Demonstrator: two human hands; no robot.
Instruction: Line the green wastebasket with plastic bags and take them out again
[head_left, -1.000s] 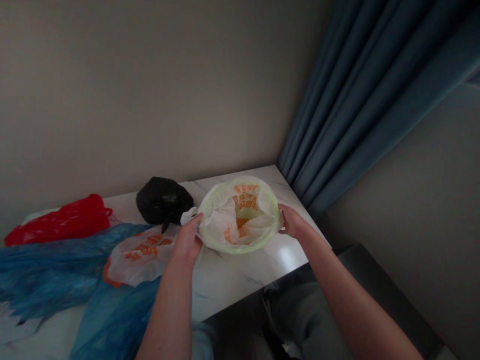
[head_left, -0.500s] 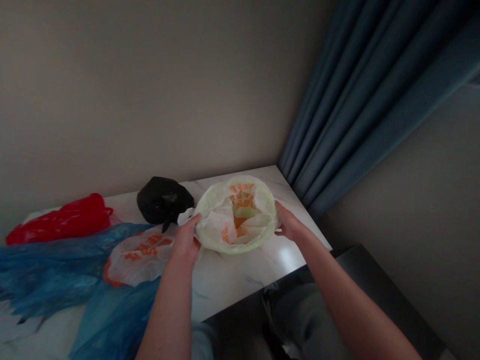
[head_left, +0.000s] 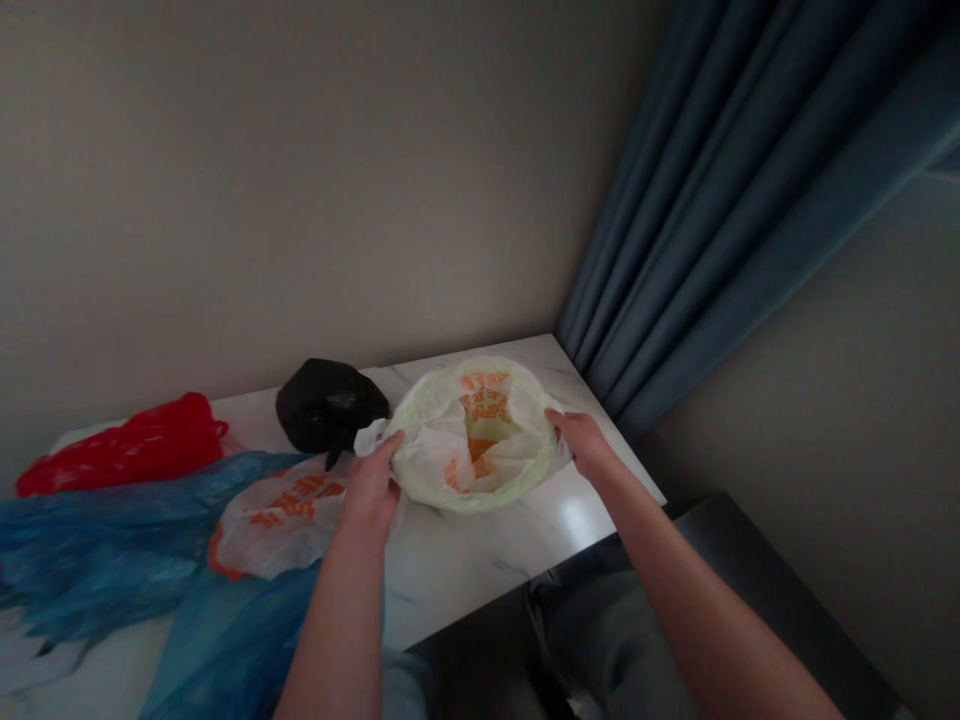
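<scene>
Hands (head_left: 370, 480) on bin rim (head_left: 480, 502), bare tabletop (head_left: 457, 560) alongside

Dim light; bright glare on tabletop (head_left: 457, 565); fine detail soft, smeared.

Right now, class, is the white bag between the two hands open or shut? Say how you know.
Open: the white bag spreads into a wide round mouth between left hand and right hand, its inside showing.

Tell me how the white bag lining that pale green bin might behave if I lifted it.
The white liner bag is probably floppy, given its loose folds inside the bin. It looks light and thin, since pale green seems to show through it. It would likely crumple easily, as it bunches beside the left hand.
</scene>
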